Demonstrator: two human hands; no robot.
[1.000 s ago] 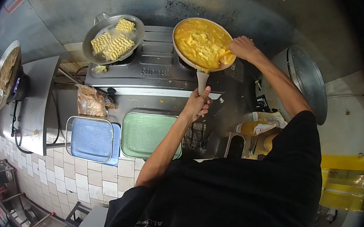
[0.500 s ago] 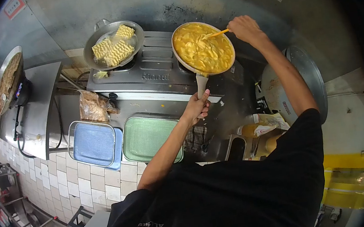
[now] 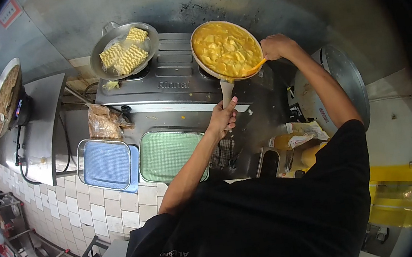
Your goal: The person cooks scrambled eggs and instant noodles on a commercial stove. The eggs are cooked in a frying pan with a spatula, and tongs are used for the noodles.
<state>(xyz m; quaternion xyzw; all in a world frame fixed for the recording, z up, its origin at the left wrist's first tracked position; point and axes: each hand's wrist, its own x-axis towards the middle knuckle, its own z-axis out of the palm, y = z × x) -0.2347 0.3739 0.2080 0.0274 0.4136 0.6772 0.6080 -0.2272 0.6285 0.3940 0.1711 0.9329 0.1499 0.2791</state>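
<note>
A frying pan full of yellow curry-like food (image 3: 226, 50) stands on the right burner of the stove (image 3: 173, 84). My left hand (image 3: 222, 119) is wrapped around the pan's pale handle (image 3: 227, 93). At the pan's right edge, my right hand (image 3: 278, 46) grips an orange spatula (image 3: 257, 67), whose tip dips into the food near the lower right rim. On the left burner a metal wok (image 3: 153, 43) holds several blocks of dry noodles (image 3: 130, 59) in liquid.
Below the stove lie a plastic bag of brown food (image 3: 103, 122), a blue basket (image 3: 104, 164) and a green basket (image 3: 168, 155). A large round lid (image 3: 345, 82) leans at the right. Another wok (image 3: 5, 98) stands far left.
My right hand has moved slightly down, and the spatula has swung from the pan's middle to its lower right edge. My left hand keeps its hold on the handle.
</note>
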